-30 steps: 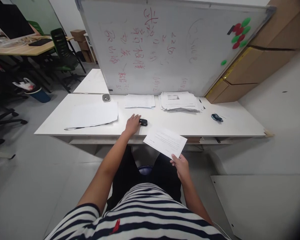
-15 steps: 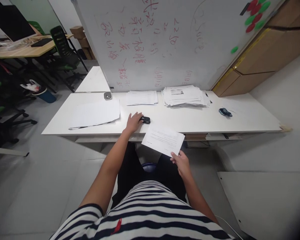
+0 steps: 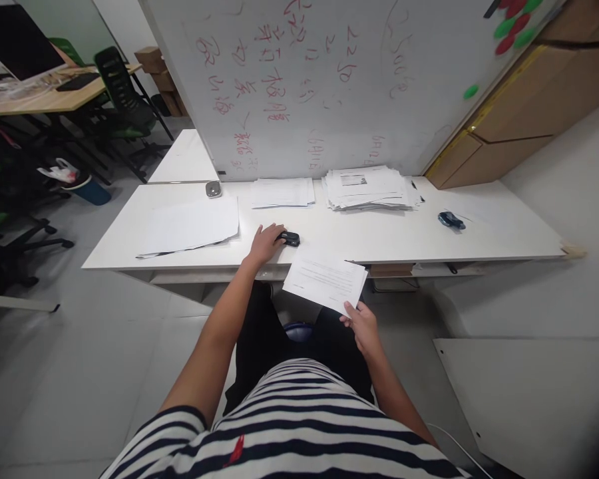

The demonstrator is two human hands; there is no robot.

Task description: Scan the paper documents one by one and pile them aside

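Note:
My left hand [image 3: 264, 243] rests on the white table [image 3: 429, 239] near its front edge, fingers curled around the end of a small black stapler [image 3: 290, 238]. My right hand [image 3: 362, 326] pinches the near corner of a printed sheet of paper [image 3: 325, 277], held in the air just in front of the table edge. A thick stack of printed papers [image 3: 368, 188] lies at the back of the table. A thinner pile of sheets [image 3: 282, 193] lies to its left.
Large white sheets [image 3: 190, 227] lie at the table's left. A small grey device [image 3: 213, 189] and a dark blue object [image 3: 450, 219] also sit on the table. A whiteboard [image 3: 329, 73] with red writing leans behind. Desks and chairs [image 3: 120, 93] stand at the far left.
The camera has shifted slightly, so the table sits a little higher in view. My right hand has drawn the sheet a bit nearer to me. My left hand stays on the stapler.

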